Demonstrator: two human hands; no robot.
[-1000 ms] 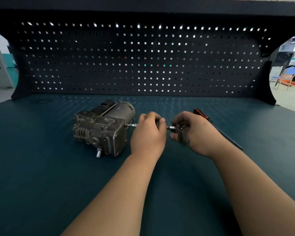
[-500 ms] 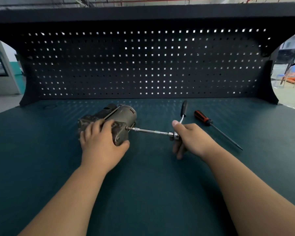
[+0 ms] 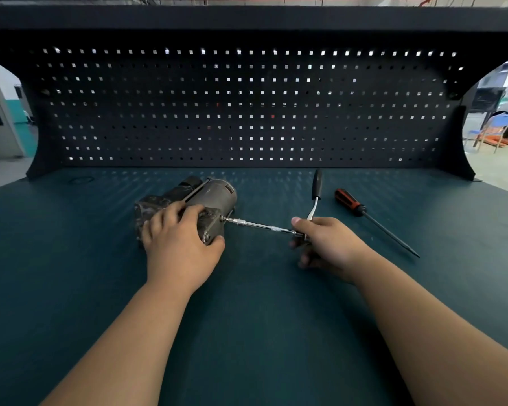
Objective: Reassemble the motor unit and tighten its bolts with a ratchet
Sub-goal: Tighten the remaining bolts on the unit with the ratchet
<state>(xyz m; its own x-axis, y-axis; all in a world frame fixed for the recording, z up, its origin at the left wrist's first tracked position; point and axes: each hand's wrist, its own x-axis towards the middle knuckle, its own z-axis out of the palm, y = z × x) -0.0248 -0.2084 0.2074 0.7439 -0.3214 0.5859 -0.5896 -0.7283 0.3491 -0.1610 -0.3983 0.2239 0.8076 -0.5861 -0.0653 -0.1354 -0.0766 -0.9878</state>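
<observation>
The grey motor unit (image 3: 214,197) lies on its side on the dark green bench, left of centre. My left hand (image 3: 179,244) lies over its near end, fingers curled across the housing and thumb round the end plate, gripping it. A chrome extension bar (image 3: 258,226) runs from a bolt on the motor's end face rightward to the ratchet head. My right hand (image 3: 326,244) holds the ratchet (image 3: 316,194) at its head, thumb on top. The black ratchet handle points up and away toward the pegboard.
A screwdriver (image 3: 364,213) with a red and black handle lies on the bench (image 3: 71,259) right of the ratchet, its tip pointing to the near right. A black pegboard (image 3: 247,112) closes the back of the bench. A chair stands beyond the right edge.
One second ago my left hand gripped the extension bar; it has since moved left onto the motor housing. The ratchet handle has swung up from under my right hand to point toward the pegboard.
</observation>
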